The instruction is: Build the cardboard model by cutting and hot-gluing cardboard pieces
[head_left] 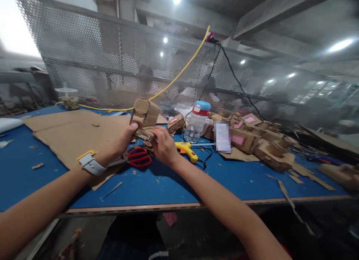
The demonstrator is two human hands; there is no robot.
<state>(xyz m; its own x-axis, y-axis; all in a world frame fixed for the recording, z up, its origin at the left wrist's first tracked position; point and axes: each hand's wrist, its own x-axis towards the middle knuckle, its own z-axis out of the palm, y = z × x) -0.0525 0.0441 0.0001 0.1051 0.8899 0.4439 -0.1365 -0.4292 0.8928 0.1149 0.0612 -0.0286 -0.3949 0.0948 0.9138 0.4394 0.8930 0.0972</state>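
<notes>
A brown cardboard model (147, 112) with a rounded upper part is held above the blue table. My left hand (127, 138) grips its left side, thumb pressed on the cardboard. At its lower right edge my right hand (164, 145) pinches the cardboard, its fingers close together. Whether a smaller piece sits between those fingertips, I cannot tell. Red-handled scissors (139, 157) lie just below the hands, their blades partly hidden by my left wrist. To the right of my right hand rests a yellow hot glue gun (188, 151).
A large cardboard sheet (75, 135) covers the left of the blue table (174, 189). A water bottle (195, 121) and several cardboard models (244, 136) stand to the right. A plastic cup (69, 99) is at the back left. A yellow cable (179, 75) runs up the perforated metal screen (112, 58).
</notes>
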